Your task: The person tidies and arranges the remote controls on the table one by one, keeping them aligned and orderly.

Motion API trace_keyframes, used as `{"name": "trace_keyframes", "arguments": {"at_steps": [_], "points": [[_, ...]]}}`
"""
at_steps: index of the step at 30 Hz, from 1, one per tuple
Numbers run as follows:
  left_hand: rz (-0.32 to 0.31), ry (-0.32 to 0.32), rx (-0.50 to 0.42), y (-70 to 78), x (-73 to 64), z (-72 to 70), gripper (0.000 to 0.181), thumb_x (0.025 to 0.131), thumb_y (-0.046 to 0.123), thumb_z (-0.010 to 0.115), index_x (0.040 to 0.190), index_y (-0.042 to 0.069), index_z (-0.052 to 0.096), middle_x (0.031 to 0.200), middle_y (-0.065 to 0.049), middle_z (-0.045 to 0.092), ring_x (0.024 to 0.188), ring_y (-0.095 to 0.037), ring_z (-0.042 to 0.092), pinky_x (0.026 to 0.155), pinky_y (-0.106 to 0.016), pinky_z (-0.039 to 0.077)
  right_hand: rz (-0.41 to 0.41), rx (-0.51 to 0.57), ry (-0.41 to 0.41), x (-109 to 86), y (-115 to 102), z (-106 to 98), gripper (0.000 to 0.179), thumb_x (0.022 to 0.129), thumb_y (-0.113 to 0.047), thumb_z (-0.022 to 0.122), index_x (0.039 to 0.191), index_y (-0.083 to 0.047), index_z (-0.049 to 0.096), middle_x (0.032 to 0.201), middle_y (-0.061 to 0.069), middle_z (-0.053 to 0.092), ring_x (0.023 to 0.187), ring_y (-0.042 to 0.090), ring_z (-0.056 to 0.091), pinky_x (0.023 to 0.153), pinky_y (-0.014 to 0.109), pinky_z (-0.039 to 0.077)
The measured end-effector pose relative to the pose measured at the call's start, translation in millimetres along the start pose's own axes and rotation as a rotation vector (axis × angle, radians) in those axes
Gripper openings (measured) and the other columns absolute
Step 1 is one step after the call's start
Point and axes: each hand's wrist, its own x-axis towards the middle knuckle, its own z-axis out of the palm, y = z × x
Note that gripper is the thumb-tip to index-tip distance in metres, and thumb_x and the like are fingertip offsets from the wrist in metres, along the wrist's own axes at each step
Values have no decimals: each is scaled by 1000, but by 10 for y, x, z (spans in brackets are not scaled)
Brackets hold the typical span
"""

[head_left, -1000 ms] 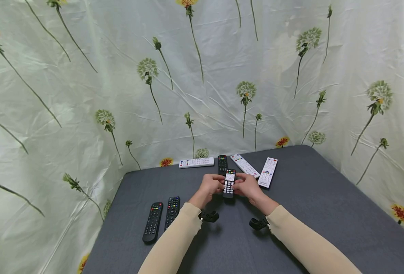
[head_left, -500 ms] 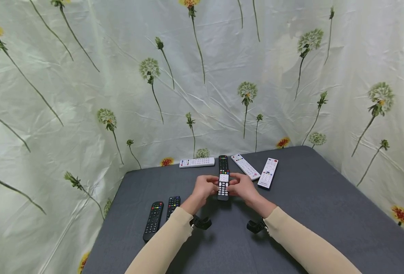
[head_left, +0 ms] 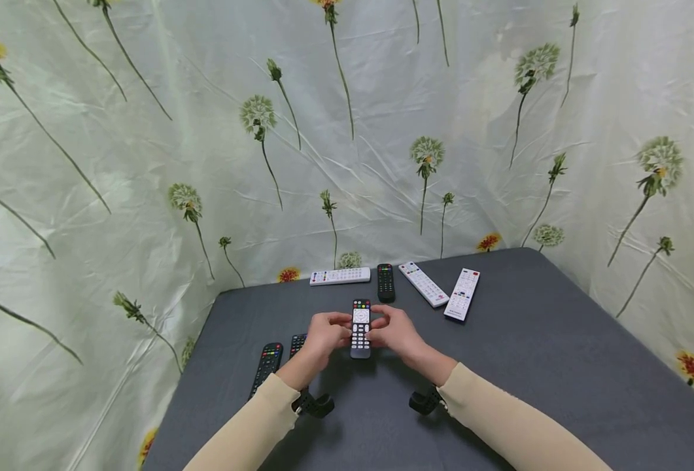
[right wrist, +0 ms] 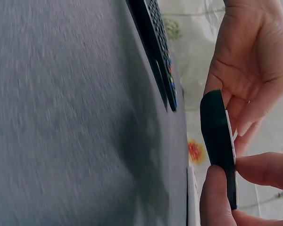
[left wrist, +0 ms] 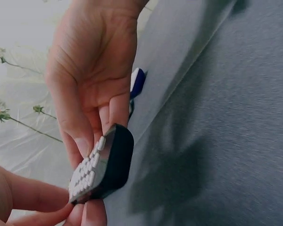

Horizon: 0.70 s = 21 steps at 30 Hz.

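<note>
Between both hands a remote control (head_left: pixel 361 332), black with white buttons and a pale round pad, is held up off the dark table, its lower end toward me. My left hand (head_left: pixel 326 335) pinches its left edge between thumb and fingers. On the opposite edge, the thumb and fingers of my right hand (head_left: pixel 397 332) grip it the same way. The left wrist view shows the black end of this remote (left wrist: pixel 117 162) over its shadow. Side-on in the right wrist view, the remote (right wrist: pixel 218 127) has fingers on both faces.
Two black remotes, a longer one (head_left: pixel 267 366) and one partly covered (head_left: pixel 297 343), lie beside my left forearm. Along the back are a white remote (head_left: pixel 339 277), a small black remote (head_left: pixel 385 282) and two angled white remotes (head_left: pixel 423 284) on the grey-covered table (head_left: pixel 529 353).
Both hands have carried the held remote left and toward me, away from the small black remote at the back. The left forearm now covers more of the two black remotes.
</note>
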Motion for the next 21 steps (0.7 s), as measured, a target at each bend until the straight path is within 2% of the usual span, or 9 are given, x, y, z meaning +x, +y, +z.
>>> {"name": "trace_keyframes", "arguments": {"at_steps": [5, 10, 21], "points": [[-57, 8, -38, -48, -119, -142, 26, 84, -1, 53, 108, -2, 63, 98, -14, 59, 81, -20, 59, 72, -37, 52, -1, -7, -27, 9, 99, 166, 67, 73, 6, 68, 134, -3, 40, 98, 23, 56, 74, 21, 63, 64, 36, 54], [-105, 3, -47, -73, -213, -250, 29, 84, 1, 50, 111, -4, 61, 100, -16, 58, 82, -22, 57, 73, -38, 51, -6, -14, -43, -17, 128, 278, 68, 72, 6, 69, 133, -3, 42, 98, 24, 55, 74, 20, 62, 62, 34, 54], [-134, 28, -10, -133, -400, -406, 35, 84, 7, 50, 117, -3, 57, 106, -16, 56, 87, -27, 55, 74, -37, 51, -14, -29, -76, -50, 177, 485, 70, 71, 6, 71, 134, -5, 42, 93, 20, 58, 72, 21, 62, 61, 35, 54]]}}
